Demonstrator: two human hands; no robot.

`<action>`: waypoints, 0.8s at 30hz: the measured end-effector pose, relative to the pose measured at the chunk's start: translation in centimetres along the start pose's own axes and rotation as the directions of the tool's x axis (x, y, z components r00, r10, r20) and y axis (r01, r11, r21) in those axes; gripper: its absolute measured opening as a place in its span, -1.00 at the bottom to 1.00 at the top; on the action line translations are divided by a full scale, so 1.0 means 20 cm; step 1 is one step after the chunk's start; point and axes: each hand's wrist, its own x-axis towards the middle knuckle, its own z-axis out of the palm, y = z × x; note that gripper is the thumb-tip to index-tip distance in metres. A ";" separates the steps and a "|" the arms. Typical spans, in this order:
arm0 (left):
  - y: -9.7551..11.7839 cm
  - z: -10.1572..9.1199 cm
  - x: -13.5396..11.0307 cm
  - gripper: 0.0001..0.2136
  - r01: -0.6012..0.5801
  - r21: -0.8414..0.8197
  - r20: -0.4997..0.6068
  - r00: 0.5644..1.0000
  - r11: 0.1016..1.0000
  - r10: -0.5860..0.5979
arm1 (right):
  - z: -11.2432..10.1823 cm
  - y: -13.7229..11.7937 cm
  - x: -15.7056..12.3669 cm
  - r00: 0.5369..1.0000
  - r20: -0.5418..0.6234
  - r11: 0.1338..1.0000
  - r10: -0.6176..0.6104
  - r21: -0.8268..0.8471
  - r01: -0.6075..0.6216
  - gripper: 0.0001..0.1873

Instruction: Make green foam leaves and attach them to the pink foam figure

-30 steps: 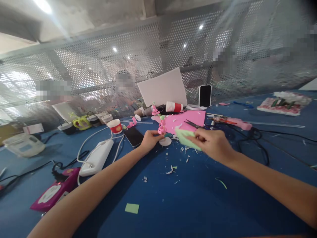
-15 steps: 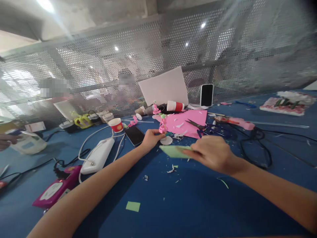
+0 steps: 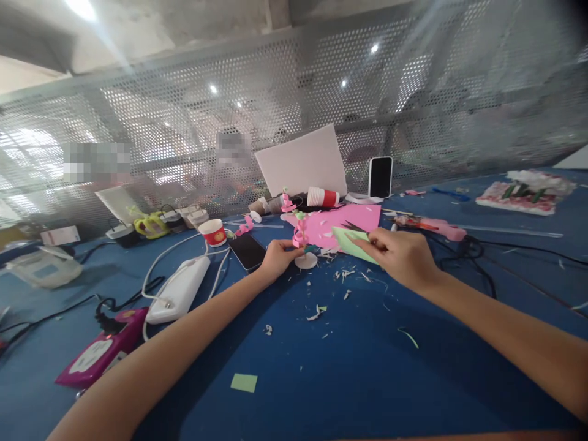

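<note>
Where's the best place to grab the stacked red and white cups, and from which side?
Probably the red end of the stacked cups, from above, across their round wall: they lie on their side, with the white board behind and the pink sheet in front.

Bare hands and bare forearms are showing.
At 7 o'clock the left forearm (image 3: 193, 338) is looking broad and smooth, tapering to a slim wrist and a bare left hand (image 3: 278, 260). At 4 o'clock the right forearm (image 3: 496, 323) is appearing equally bare, narrowing to a wrist and the rounded knuckles of a bare right hand (image 3: 407, 257).
</note>
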 end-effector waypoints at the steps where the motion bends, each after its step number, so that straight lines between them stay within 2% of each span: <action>1: 0.00 0.00 0.00 -0.76 -0.004 -0.009 0.003 1.000 1.000 0.004 | 0.00 0.00 0.00 1.000 0.000 1.000 0.012 0.001 -0.012 -0.61; 3: 0.01 0.00 -0.01 -0.74 0.004 -0.027 0.005 1.000 1.000 -0.003 | -0.02 -0.05 0.01 0.995 0.049 0.994 -0.088 0.073 0.084 -0.60; 5: 0.02 0.01 -0.01 -0.73 0.018 -0.040 -0.001 1.000 0.999 -0.018 | -0.04 -0.11 0.02 0.958 0.098 0.950 -0.271 0.185 0.250 -0.60; 6: 0.02 0.01 -0.01 -0.73 0.020 -0.041 -0.002 1.000 0.999 -0.020 | -0.04 -0.12 0.03 0.940 0.101 0.929 -0.325 0.217 0.298 -0.61; 7: 0.02 0.01 -0.01 -0.72 0.018 -0.040 -0.003 1.000 0.999 -0.018 | -0.04 -0.11 0.02 0.941 0.094 0.928 -0.325 0.221 0.299 -0.61; 8: 0.02 0.01 -0.02 -0.72 0.016 -0.036 -0.003 1.000 0.999 -0.016 | -0.03 -0.09 0.02 0.960 0.080 0.948 -0.269 0.197 0.250 -0.61; 10: 0.02 0.01 -0.02 -0.72 0.008 -0.020 -0.006 1.000 1.000 -0.008 | 0.00 -0.03 0.00 0.998 0.037 0.993 -0.057 0.106 0.052 -0.59; 12: 0.02 0.00 -0.01 -0.73 -0.001 -0.008 -0.003 1.000 1.000 0.001 | 0.01 0.00 -0.01 0.999 0.004 0.997 0.049 0.052 -0.049 -0.60; 14: 0.01 0.00 -0.01 -0.72 0.001 -0.010 0.009 1.000 1.000 -0.001 | 0.00 -0.02 -0.01 1.000 0.028 0.996 -0.014 0.090 0.012 -0.60; 17: 0.02 0.00 -0.02 -0.70 0.007 -0.023 0.019 1.000 1.000 -0.007 | -0.01 -0.08 0.01 0.962 0.088 0.946 -0.258 0.226 0.233 -0.61; 18: 0.02 0.00 -0.02 -0.69 0.009 -0.019 0.012 1.000 1.000 -0.008 | -0.01 -0.07 0.01 0.956 0.084 0.938 -0.282 0.233 0.256 -0.61; 20: 0.02 0.00 -0.02 -0.68 0.004 -0.006 0.001 1.000 1.000 -0.004 | 0.01 -0.03 0.00 0.980 0.054 0.970 -0.191 0.165 0.180 -0.60; 22: 0.02 0.00 -0.02 -0.70 -0.006 0.008 -0.003 1.000 1.000 0.006 | 0.02 0.01 -0.01 1.000 0.003 0.997 -0.025 0.076 0.025 -0.61; 24: 0.01 0.00 -0.01 -0.72 -0.006 0.012 0.006 1.000 1.000 0.006 | 0.01 0.01 -0.01 1.000 -0.009 0.998 0.021 0.060 -0.020 -0.61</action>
